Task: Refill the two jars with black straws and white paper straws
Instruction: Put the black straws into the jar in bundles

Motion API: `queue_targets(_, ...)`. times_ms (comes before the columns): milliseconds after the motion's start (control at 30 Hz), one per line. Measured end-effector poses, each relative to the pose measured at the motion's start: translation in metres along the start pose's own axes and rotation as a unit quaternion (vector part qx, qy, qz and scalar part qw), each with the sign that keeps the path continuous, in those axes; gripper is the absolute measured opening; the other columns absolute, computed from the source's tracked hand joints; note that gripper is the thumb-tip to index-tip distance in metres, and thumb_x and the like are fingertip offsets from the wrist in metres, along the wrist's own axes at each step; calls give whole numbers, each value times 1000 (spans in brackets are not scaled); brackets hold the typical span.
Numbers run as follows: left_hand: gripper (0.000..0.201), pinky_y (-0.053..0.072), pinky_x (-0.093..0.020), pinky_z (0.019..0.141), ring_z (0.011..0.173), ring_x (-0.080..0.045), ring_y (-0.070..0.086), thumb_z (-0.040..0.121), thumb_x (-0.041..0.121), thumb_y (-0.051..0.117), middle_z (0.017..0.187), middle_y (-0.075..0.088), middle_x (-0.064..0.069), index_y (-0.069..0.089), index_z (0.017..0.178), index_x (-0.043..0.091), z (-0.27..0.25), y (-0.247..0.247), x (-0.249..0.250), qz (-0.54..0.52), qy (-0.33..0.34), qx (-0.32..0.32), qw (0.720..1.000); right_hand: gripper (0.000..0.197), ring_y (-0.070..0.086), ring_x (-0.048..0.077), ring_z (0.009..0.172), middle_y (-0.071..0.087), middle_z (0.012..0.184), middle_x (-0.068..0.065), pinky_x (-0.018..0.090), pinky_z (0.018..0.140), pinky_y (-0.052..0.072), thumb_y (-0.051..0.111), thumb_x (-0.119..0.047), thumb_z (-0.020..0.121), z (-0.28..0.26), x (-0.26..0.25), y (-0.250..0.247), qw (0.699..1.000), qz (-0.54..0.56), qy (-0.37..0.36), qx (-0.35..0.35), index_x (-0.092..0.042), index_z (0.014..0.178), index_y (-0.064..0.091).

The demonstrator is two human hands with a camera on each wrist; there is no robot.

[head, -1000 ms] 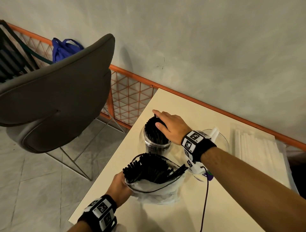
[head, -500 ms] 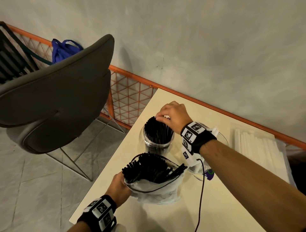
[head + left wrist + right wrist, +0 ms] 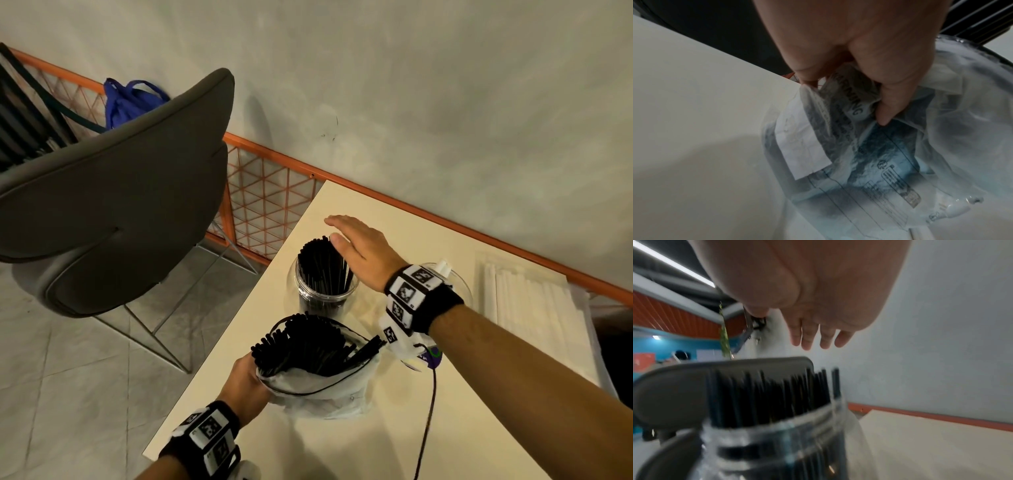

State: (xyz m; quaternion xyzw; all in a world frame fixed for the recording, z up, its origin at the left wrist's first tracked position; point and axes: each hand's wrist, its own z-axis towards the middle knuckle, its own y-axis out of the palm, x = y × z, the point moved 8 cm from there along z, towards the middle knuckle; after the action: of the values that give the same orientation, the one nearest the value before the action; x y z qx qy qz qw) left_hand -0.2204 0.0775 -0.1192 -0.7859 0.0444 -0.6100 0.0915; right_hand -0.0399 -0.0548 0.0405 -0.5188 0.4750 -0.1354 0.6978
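A clear jar (image 3: 323, 294) packed with upright black straws (image 3: 323, 265) stands on the cream table (image 3: 479, 428). My right hand (image 3: 356, 245) hovers flat just above the straw tips, fingers straight, holding nothing; in the right wrist view the palm (image 3: 818, 288) sits over the straws (image 3: 766, 395). My left hand (image 3: 246, 383) grips the side of a clear plastic bag (image 3: 318, 390) holding more black straws (image 3: 305, 344); its fingers (image 3: 885, 100) pinch the crumpled plastic (image 3: 890, 162). A second clear jar (image 3: 459, 284) is mostly hidden behind my right wrist. White paper straws (image 3: 534, 308) lie at the right.
A dark grey chair (image 3: 113, 205) stands left of the table over a tiled floor. An orange mesh railing (image 3: 267, 202) runs along the table's far edge below a grey wall. A blue bag (image 3: 130, 102) hangs behind the chair. A thin cable (image 3: 428, 421) trails from my right wrist.
My right hand rested on the jar's straws, then curled its fingers at the tips, and now lies flat and lifted slightly above them. The left hand and bag have stayed put.
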Motion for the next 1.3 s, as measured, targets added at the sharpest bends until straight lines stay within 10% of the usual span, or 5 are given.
queue_targets(233, 37, 45, -3, 66, 80, 18, 59, 81, -1, 61, 76, 68, 32, 60, 85, 35, 2, -2, -1, 42, 8, 7, 999, 66, 48, -9, 121, 53, 130, -26, 14, 97, 39, 65, -51, 86, -114, 8, -5, 981, 182, 54, 25, -31, 144, 40)
queue_targets(433, 45, 46, -3, 68, 83, 17, 59, 70, 22, 55, 83, 62, 43, 60, 78, 66, -1, -4, 3, 71, 3, 8, 997, 102, 29, -16, 135, 33, 147, -34, 31, 117, 30, 69, -80, 61, -187, 59, 75, 958, 230, 173, -16, -45, 147, 28)
queue_targets(733, 31, 41, 1, 69, 83, 25, 54, 55, 48, 54, 78, 51, 57, 59, 84, 37, -2, 14, 17, 63, 35, -25, 997, 64, 36, 7, 129, 36, 125, -33, 41, 112, 32, 61, -92, 49, -164, 53, 97, 967, 193, 165, 27, -74, 109, 47)
queue_targets(933, 34, 46, -9, 72, 83, 9, 62, 55, 43, 59, 86, 63, 42, 60, 79, 67, 1, 14, 4, 61, 7, -27, 998, 59, 20, 4, 125, 26, 129, -33, 37, 102, 19, 69, -78, 56, -150, 37, 91, 984, 51, 165, 41, -60, 110, 56)
queue_targets(1300, 28, 43, 0, 65, 83, 29, 52, 62, 36, 56, 81, 51, 56, 51, 88, 43, -3, 15, 11, 59, 8, -37, 998, 26, 42, -1, 119, 52, 118, -35, 47, 107, 37, 79, -49, 68, -147, 48, 93, 962, 212, 141, 101, -53, 87, 60)
